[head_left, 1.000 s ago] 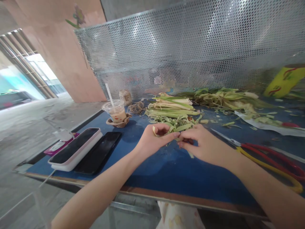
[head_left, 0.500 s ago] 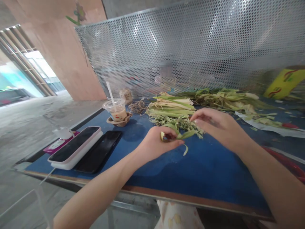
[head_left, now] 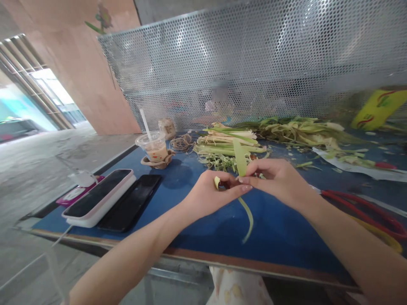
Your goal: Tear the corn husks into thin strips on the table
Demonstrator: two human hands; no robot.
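Observation:
Above the blue table [head_left: 280,241], my left hand [head_left: 211,195] is closed in a pinch on a small folded piece of pale green leaf strip. My right hand [head_left: 278,180] meets it fingertip to fingertip and pinches a long green leaf strip [head_left: 241,159]. One end of the strip stands up over the fingers and the other [head_left: 248,220] hangs down toward the tabletop. Just behind the hands lies a pile of shredded green scraps [head_left: 219,161].
A bundle of cut leaf stalks [head_left: 229,142] and a looser heap of leaves [head_left: 299,129] lie at the back. Red-and-yellow-handled scissors [head_left: 362,214] rest at right. A lidded iced drink [head_left: 153,147], twine coil [head_left: 182,143] and two phones [head_left: 101,197] occupy the left. Perforated metal screen [head_left: 254,63] behind.
My right hand reached back to the scrap pile, then returned to my left hand with a long leaf strip. A strip end now hangs down below the hands.

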